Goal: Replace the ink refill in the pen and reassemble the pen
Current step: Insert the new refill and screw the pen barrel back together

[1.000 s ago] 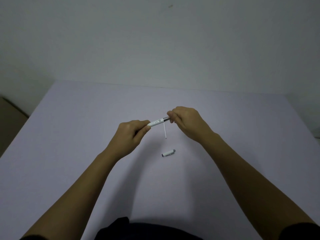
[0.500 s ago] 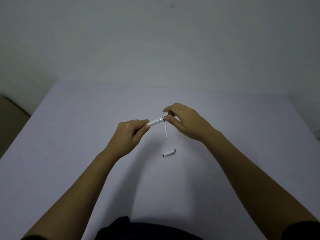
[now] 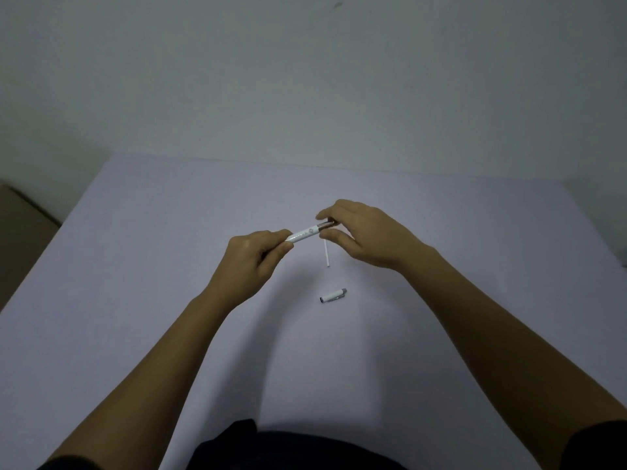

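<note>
My left hand grips the white pen barrel at its left end and holds it nearly level above the table. The barrel's dark tip section points right, between the thumb and fingers of my right hand, whose fingers are loosened around it. A thin white ink refill lies on the table just below the tip, pointing toward me. The white pen cap with a grey end lies on the table nearer to me, apart from both hands.
The pale lilac table ends at a plain wall at the back. Its left edge drops to a brown floor. My dark clothing shows at the bottom edge.
My right hand has loosened from a closed grip on the pen's tip end, its fingers spreading around the dark tip section. The left hand, the refill and the cap have stayed put.
</note>
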The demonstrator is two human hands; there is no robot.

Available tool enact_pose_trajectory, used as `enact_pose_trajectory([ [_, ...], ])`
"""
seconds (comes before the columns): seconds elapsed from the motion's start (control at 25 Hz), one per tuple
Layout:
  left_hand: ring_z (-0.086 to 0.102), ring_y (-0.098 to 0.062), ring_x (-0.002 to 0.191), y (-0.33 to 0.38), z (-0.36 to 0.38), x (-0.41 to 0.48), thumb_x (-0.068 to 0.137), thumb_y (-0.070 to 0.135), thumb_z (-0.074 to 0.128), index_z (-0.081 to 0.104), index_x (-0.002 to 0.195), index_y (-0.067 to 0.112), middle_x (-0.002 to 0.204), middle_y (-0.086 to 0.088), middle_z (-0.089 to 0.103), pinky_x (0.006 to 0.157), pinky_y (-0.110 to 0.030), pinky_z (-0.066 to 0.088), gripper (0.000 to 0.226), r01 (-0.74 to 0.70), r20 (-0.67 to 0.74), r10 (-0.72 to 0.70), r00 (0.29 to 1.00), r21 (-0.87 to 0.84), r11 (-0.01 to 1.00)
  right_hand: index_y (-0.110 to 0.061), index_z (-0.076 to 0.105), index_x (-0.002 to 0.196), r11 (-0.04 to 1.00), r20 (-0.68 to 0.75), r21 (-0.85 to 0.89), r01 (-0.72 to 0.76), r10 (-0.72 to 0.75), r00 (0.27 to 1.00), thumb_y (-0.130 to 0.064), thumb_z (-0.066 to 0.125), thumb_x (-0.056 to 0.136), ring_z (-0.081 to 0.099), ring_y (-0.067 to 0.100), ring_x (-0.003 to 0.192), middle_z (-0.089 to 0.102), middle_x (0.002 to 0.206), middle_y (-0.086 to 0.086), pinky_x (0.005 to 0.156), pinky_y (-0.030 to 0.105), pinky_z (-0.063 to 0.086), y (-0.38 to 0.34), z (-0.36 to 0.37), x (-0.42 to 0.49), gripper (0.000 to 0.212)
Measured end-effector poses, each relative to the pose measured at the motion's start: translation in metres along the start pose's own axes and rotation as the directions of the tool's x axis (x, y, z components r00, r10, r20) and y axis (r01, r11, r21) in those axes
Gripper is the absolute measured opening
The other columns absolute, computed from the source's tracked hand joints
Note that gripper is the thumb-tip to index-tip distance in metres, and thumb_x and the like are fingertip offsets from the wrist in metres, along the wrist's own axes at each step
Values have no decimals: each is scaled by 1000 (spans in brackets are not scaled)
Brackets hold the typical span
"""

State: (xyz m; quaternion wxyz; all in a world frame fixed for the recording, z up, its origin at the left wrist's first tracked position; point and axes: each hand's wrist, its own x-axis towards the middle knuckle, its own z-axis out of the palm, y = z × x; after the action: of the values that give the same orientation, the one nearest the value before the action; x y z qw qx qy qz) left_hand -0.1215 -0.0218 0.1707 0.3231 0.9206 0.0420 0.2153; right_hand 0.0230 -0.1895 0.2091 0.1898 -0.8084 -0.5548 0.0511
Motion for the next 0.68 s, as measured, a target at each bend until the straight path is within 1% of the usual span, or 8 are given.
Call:
enact_pose_trajectory([
  [0.16, 46, -17, 59, -5, 0, 2, 89, 24, 52, 68, 101, 15, 58, -5, 57, 56, -16, 34, 22, 6, 15, -5, 1000, -11, 1000, -9, 60, 101, 992, 49, -120, 30, -24, 999, -28, 41, 97, 55, 23, 87, 62, 96, 7, 73, 39, 47, 2, 2, 5, 28],
  [0.28, 46, -19, 58, -12, 4, 0, 91, 27, 50, 67, 98, 18, 59, -8, 57, 55, -19, 34, 20, 22, 65, -20, 998, -23, 999, -13, 63, 102, 1000, 161, -21, -3, 6, 987, -29, 39, 97, 57, 23, 87, 63, 94, 5, 74, 34, 44, 6, 4, 8, 29],
  [0.36, 47, -20, 58, -19, 10, -3, 92, 26, 50, 66, 94, 19, 60, -11, 58, 54, -21, 35, 18, 83, 87, -78, 993, -62, 995, -15, 61, 112, 995, 132, 88, -50, 38, 991, -33, 38, 96, 58, 18, 96, 65, 105, 3, 82, 30, 43, 14, 8, 8, 33],
  [0.4, 49, -20, 58, -23, 13, -4, 92, 26, 50, 66, 92, 18, 62, -12, 59, 54, -23, 37, 17, 127, 91, -120, 989, -76, 989, -15, 59, 117, 983, 73, 159, -93, 83, 994, -35, 36, 96, 57, 16, 102, 64, 112, 3, 87, 28, 42, 20, 10, 9, 37],
  [0.48, 55, -25, 60, -31, 20, -8, 93, 24, 51, 66, 90, 14, 65, -13, 62, 58, -34, 44, 18, 205, 94, -198, 976, -73, 976, -11, 57, 121, 926, -73, 329, -187, 222, 972, -32, 32, 96, 57, 15, 109, 63, 121, 6, 94, 25, 40, 36, 22, 10, 41],
  [0.56, 57, -27, 62, -36, 26, -9, 94, 23, 51, 66, 90, 13, 67, -12, 64, 59, -41, 47, 19, 240, 102, -233, 967, -54, 969, -7, 58, 120, 855, -144, 425, -296, 387, 911, -23, 34, 98, 60, 19, 108, 66, 116, 11, 94, 26, 42, 53, 42, 5, 37],
  [0.6, 58, -28, 62, -37, 28, -10, 94, 23, 51, 67, 91, 13, 67, -11, 65, 60, -42, 47, 19, 248, 109, -242, 964, -54, 967, -4, 60, 117, 828, -127, 421, -371, 458, 880, -20, 36, 98, 62, 23, 106, 68, 113, 15, 93, 27, 43, 61, 57, 0, 34],
  [0.68, 59, -28, 63, -40, 32, -8, 93, 23, 51, 68, 91, 13, 68, -11, 66, 61, -42, 48, 19, 261, 126, -252, 959, -58, 964, 1, 64, 108, 795, 9, 332, -507, 535, 845, -18, 45, 95, 62, 32, 103, 69, 107, 22, 91, 32, 45, 76, 91, -13, 30],
])
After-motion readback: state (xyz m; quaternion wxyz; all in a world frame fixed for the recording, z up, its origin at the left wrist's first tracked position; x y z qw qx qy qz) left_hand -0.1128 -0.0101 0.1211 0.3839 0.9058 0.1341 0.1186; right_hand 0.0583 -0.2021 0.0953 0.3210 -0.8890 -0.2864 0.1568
